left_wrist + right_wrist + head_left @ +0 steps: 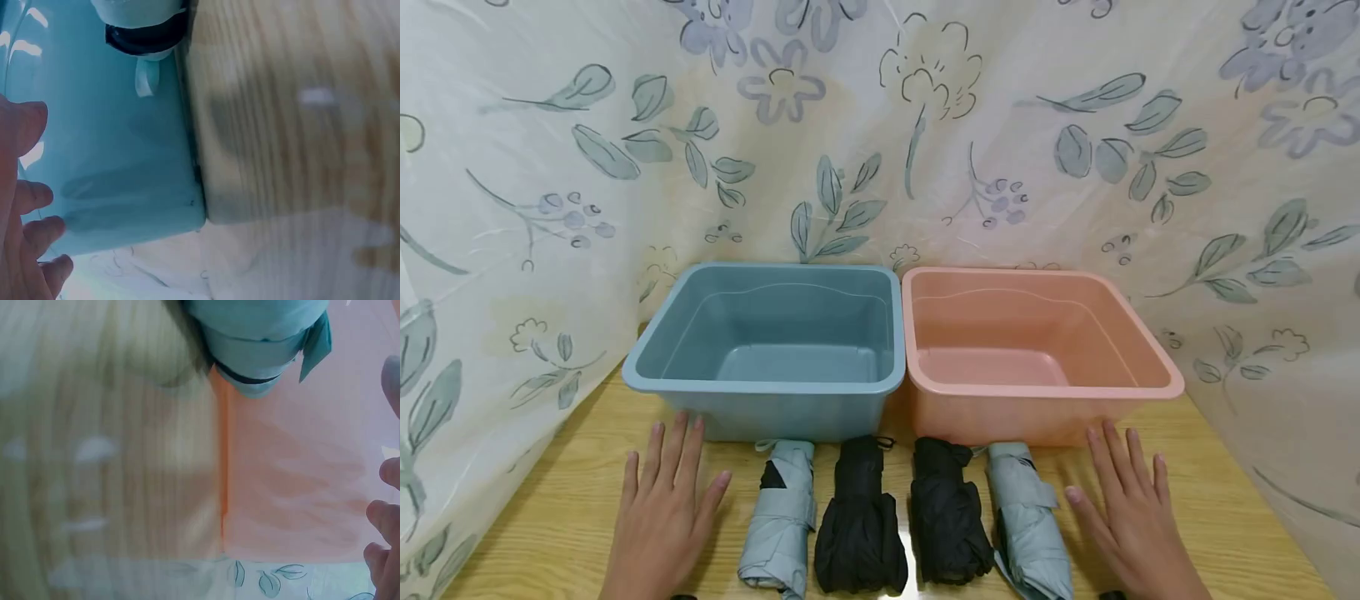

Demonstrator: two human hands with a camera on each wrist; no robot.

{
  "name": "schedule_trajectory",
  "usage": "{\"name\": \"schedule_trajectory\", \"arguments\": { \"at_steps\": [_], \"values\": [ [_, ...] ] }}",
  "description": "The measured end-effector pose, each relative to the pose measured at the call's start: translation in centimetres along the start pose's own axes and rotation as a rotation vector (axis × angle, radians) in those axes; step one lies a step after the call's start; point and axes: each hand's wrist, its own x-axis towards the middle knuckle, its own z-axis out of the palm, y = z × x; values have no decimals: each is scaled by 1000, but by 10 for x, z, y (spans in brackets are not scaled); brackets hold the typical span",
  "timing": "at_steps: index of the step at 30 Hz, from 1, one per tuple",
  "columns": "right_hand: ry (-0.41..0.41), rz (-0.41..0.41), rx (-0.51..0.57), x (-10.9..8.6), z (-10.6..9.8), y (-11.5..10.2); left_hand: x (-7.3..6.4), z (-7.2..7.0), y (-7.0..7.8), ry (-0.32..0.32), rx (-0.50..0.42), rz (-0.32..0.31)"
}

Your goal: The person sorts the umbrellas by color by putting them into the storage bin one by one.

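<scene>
My left hand (658,508), fingers straight and spread, is palm down at the left, its fingertips by the front of the blue basin (763,387). At the right my right hand (1138,517) lies the same way in front of the pink basin (1045,391). Neither hand holds anything. Between them is a row of folded umbrellas: a light grey one (778,521) nearest my left hand, a black one (861,525), a second black one (947,517), and another light grey one (1030,525) nearest my right hand. Both wrist views show fingertips beside a basin wall.
The two basins stand side by side on a wood-grain table (542,525), with nothing seen inside them. A floral sheet (850,125) hangs behind and along both sides. The umbrellas' far ends are close to the basins' front walls.
</scene>
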Motion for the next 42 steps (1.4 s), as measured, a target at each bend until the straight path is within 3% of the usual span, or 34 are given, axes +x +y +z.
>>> {"name": "schedule_trajectory", "arguments": {
  "at_steps": [4,8,11,15,18,20,24,28,31,36,42],
  "values": [
    [45,18,60,1,-3,-3,3,-6,0,9,-52,-43],
    [62,124,136,4,-9,-11,10,-19,-2,101,-124,-149],
    [41,222,179,5,-13,-17,20,-31,-5,165,-230,-310],
    [44,286,224,9,-18,-23,44,-47,-14,276,-402,-535],
    [35,332,266,12,-20,-25,63,-56,-21,341,-497,-622],
    [-15,376,294,15,-21,-26,75,-61,-25,330,-571,-632],
    [-141,406,336,19,-23,-27,96,-63,-31,221,-740,-598],
    [-223,396,416,17,-21,-26,107,-54,-40,147,-966,-541],
    [-309,440,500,16,-20,-24,110,-46,-43,112,-1108,-558],
    [-485,477,695,19,-20,-15,112,-37,-43,89,-1170,-569],
    [-598,323,814,22,-16,-4,113,-34,-41,114,-1178,-528]
  ]
}}
